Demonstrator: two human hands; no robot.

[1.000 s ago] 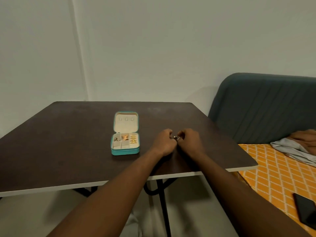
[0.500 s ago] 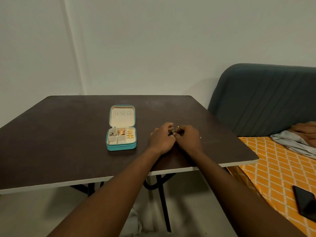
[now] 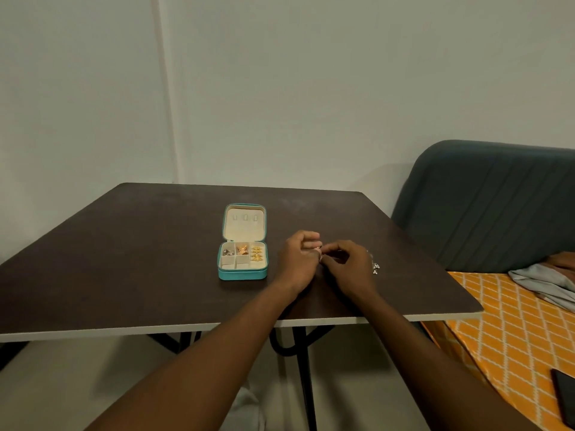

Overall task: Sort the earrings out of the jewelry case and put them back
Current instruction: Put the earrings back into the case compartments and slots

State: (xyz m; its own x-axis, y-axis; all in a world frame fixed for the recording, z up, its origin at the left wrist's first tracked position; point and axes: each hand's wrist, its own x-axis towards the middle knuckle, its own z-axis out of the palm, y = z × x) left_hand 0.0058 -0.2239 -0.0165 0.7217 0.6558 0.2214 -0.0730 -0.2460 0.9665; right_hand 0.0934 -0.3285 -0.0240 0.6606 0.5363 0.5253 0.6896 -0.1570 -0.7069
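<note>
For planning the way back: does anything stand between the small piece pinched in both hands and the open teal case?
Nothing visible does. The left hand and the right hand pinch the small piece together; between the left hand and the case lies only bare table, and the lid is open.

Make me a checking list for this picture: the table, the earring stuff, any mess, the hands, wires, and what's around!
Surface: dark table, pale edge.
Job's things: teal jewelry case open, earrings in three compartments, two front ones look empty; silver earrings loose beside the right hand.
Clutter: nothing seen.
Grippers: left hand and right hand pinch a small earring between them.
Cables: black loop under the table, cable or frame, cannot tell.
Surroundings: wall, sofa back, orange cloth, grey garment, black phone.
</note>
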